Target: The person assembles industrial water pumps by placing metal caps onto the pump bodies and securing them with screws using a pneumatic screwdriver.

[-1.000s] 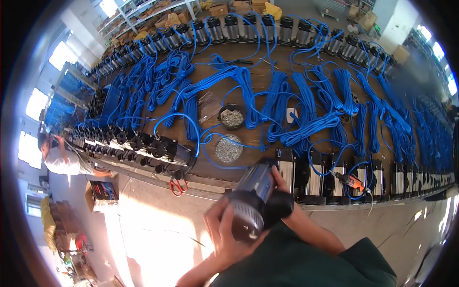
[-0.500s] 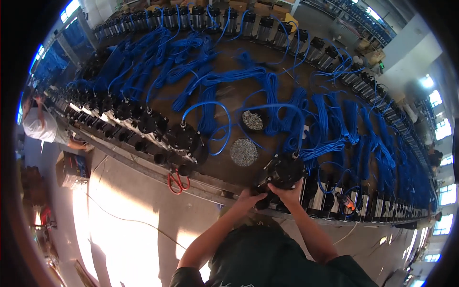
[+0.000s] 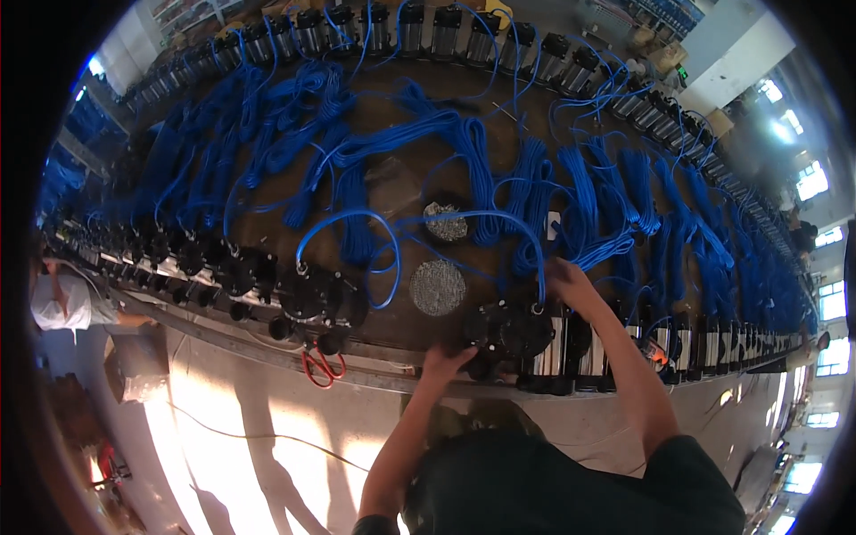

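Note:
A pump [image 3: 510,332] with a round black head and a blue cable [image 3: 535,241] looping from its top stands at the table's near edge, in line with other pumps. My left hand [image 3: 443,364] is just left of its black head, thumb stretched toward it and apart from the fingers; whether it touches is unclear. My right hand [image 3: 571,283] reaches past the pump's right side, close to the cable. Its fingers are shaded and blurred, so their grip does not show. Small metal fasteners fill a round container [image 3: 438,287], with a second container of fasteners [image 3: 445,221] behind.
Coiled blue cable bundles [image 3: 401,134] cover much of the brown table. Rows of steel-bodied pumps [image 3: 446,34] line its far and near edges. Red-handled scissors [image 3: 323,366] hang at the near edge. An orange tool [image 3: 657,353] lies to the right. Another person [image 3: 62,299] stands far left.
Both hands were on the pump's black head and have come apart. My right hand has moved up toward the cable, the left slightly left. The pump sits a little further left in view.

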A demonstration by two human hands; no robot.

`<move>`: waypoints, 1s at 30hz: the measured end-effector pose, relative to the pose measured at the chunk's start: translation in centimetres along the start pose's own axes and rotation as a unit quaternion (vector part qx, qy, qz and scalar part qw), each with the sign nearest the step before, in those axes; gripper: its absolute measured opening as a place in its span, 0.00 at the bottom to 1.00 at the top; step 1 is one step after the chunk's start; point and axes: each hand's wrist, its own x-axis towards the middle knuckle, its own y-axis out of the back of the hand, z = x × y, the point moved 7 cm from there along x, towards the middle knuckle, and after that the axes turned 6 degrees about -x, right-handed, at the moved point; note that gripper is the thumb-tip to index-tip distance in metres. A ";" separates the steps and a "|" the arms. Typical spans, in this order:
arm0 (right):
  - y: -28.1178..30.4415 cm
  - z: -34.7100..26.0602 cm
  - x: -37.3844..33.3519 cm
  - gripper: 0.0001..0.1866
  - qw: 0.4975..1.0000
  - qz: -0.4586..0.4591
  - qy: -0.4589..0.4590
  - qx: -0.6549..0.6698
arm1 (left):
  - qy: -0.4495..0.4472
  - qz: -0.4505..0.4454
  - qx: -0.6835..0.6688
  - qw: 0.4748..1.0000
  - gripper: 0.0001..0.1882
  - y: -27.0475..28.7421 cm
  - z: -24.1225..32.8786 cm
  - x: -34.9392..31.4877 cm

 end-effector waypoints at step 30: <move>31.5 20.7 -19.4 0.20 0.932 0.280 -0.213 0.088 | 0.094 0.196 0.033 0.975 0.26 6.3 5.6 -26.2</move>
